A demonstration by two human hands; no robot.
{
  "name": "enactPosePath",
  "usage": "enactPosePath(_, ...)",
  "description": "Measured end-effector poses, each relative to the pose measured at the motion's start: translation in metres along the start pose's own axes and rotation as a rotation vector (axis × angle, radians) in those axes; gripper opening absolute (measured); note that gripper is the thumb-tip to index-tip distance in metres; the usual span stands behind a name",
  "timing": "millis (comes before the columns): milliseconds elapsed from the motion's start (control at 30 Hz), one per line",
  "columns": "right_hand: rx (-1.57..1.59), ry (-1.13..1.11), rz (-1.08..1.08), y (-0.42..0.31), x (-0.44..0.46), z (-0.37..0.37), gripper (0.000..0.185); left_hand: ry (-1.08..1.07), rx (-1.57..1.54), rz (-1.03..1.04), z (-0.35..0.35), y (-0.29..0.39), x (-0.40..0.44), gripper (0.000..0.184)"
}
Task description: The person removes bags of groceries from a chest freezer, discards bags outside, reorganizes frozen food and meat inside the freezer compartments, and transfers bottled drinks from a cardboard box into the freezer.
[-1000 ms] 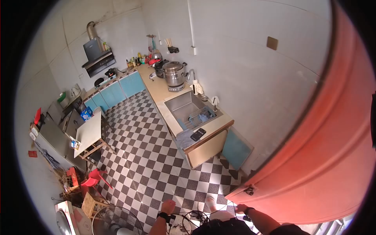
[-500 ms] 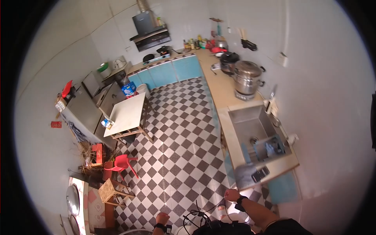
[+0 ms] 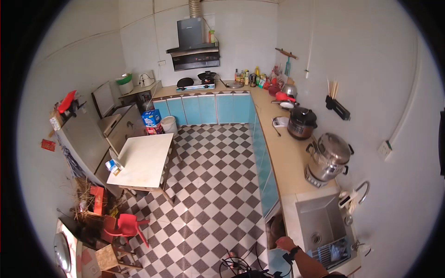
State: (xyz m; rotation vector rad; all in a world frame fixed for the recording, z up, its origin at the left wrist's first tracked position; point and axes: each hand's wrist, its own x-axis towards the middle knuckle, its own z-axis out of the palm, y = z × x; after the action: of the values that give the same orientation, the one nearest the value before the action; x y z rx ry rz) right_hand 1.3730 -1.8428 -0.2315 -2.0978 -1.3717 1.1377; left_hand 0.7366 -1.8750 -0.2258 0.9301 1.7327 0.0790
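My right grip (image 3: pixel 283 242) is at the front edge of the sink unit, fingers seemingly curled, though they show too small for me to tell whether they pinch anything; my left hand is out of view. From the left, a wooden stool (image 3: pixel 109 257) stands near a red chair (image 3: pixel 127 225), with a white-topped surface (image 3: pixel 143 158) beyond them. Black cables (image 3: pixel 235 265) loop at the bottom, close to my body. Right of them, a blue door (image 3: pixel 279 263) shows just below my right grip, next to what looks like an open cupboard (image 3: pixel 276 229); I cannot tell whether I touch either. The sink (image 3: pixel 319 214) is just to the right of my grip, let into the long surface (image 3: pixel 288 155), with a rack (image 3: pixel 323 252) in it. Working well here, I judge, means keeping my wrist off that edge, my knuckles clear of the door and the loops from snagging.
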Motion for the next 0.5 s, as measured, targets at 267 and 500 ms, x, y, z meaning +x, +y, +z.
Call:
enactPosePath(267, 0.779, 0.118, 0.432, -0.107, 0.100, -0.099, 0.019, 0.149, 0.270, 0.456, -0.116, 0.210, 0.194, 0.019)
enactPosePath(500, 0.745, 0.119, 0.452, -0.161, 0.316, -0.131, 0.003, 0.186, 0.130, 0.376, -0.160, 0.402, 0.344, 0.023)
